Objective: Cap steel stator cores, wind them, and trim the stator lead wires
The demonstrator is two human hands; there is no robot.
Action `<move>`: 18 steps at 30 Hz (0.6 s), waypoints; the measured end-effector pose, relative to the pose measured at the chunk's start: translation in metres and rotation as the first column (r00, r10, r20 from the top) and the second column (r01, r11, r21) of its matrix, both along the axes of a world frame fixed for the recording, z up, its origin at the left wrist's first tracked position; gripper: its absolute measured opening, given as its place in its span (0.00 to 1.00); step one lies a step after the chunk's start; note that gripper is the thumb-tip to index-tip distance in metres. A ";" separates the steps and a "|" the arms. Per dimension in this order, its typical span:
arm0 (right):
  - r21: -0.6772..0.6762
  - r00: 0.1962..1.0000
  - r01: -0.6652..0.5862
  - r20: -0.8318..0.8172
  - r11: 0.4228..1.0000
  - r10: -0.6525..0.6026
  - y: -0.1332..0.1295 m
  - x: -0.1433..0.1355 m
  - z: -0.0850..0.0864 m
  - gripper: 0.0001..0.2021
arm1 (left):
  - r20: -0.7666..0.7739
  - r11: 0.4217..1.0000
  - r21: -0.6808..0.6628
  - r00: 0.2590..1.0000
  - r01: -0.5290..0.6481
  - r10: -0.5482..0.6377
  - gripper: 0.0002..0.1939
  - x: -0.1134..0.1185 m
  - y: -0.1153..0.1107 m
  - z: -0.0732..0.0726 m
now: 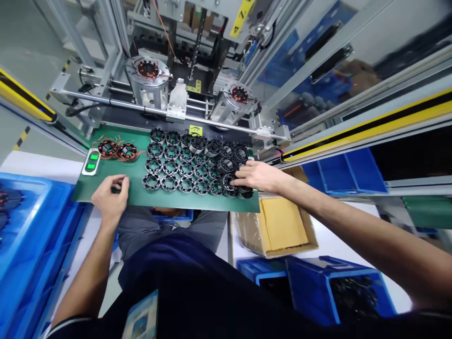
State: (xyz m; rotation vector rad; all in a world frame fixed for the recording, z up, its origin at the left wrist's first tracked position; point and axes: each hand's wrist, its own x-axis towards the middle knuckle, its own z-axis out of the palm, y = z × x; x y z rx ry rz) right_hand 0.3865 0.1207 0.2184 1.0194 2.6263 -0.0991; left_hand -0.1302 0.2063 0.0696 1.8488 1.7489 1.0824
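My left hand (111, 195) is at the front left of the green mat (134, 193), thumb and index finger curled together in a loop, with nothing visible in them. My right hand (259, 176) reaches over the right end of the rows of black-and-silver stator cores, its fingertips closed on a stator core (229, 182) stacked there. Part of that core and its neighbours is hidden by the fingers. Several bare stator cores (186, 184) stand in rows, some stacked on others. Two copper-wound stators (127, 151) with loose wire ends lie at the mat's left.
A white box with two green buttons (91, 162) sits on the mat's left edge. Behind, the machine carries wound stators on round holders (150, 84). Blue bins (28, 226) stand at left; a cardboard box (282, 223) and blue bins (339, 270) are at right.
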 end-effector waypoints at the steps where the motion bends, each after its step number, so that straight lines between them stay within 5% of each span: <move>1: 0.001 1.000 -0.017 0.008 1.000 0.017 0.001 -0.001 0.006 0.18 | -0.018 1.000 0.015 1.000 -0.015 0.015 0.12 0.003 0.001 0.000; 6: 0.019 0.996 -0.090 -0.008 0.996 0.090 0.017 -0.017 0.053 0.17 | -0.089 0.998 0.055 0.995 -0.037 0.042 0.11 0.005 0.002 -0.007; 10: 0.118 0.991 -0.129 -0.015 0.985 0.131 0.074 -0.060 0.079 0.19 | -0.127 0.997 0.080 0.991 -0.022 0.032 0.11 0.002 0.001 -0.013; 13: 0.149 0.992 -0.110 -0.037 0.983 0.117 0.138 -0.104 0.067 0.18 | -0.140 0.991 0.134 0.990 0.003 0.016 0.10 0.002 0.002 -0.015; 18: 0.140 0.999 -0.018 -0.035 0.990 0.023 0.219 -0.152 0.011 0.16 | -0.134 0.995 0.096 0.991 0.006 0.007 0.10 0.003 0.001 -0.010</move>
